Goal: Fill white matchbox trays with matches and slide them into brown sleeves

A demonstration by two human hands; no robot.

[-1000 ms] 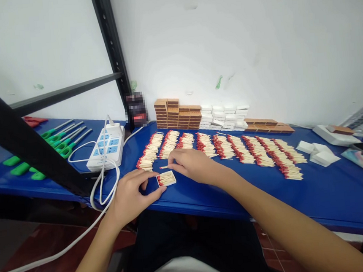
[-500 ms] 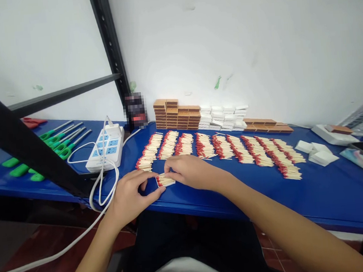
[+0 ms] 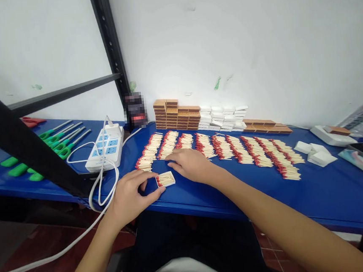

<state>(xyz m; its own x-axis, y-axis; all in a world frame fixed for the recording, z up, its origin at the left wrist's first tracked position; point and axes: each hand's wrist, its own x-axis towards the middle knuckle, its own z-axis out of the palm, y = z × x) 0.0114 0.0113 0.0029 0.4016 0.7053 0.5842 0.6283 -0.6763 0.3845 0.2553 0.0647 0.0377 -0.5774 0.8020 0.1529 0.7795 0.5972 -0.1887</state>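
Note:
A small white matchbox tray (image 3: 173, 179) lies on the blue table near its front edge, partly filled with red-tipped matches (image 3: 164, 179). The thumb and forefinger of my left hand (image 3: 132, 197) grip it at its left end. Just beyond the tray, my right hand (image 3: 188, 164) hovers by the near ends of the match piles. Its thumb and forefinger are a little apart, and nothing shows between them; the other fingers are partly hidden. Slanted piles of loose matches (image 3: 152, 149) run across the table, one of them partly covered by this hand.
Brown matchbox sleeves (image 3: 177, 116) and white trays (image 3: 222, 118) are stacked by the wall. More white trays (image 3: 317, 153) lie at the right. At the left are a power strip (image 3: 106, 147) with loose cables, green-handled tools (image 3: 58, 142) and a black shelf post (image 3: 26, 141).
My right hand has lifted away from the tray and shifted slightly farther back, leaving the matches inside in view. My left hand and the tray stay in place.

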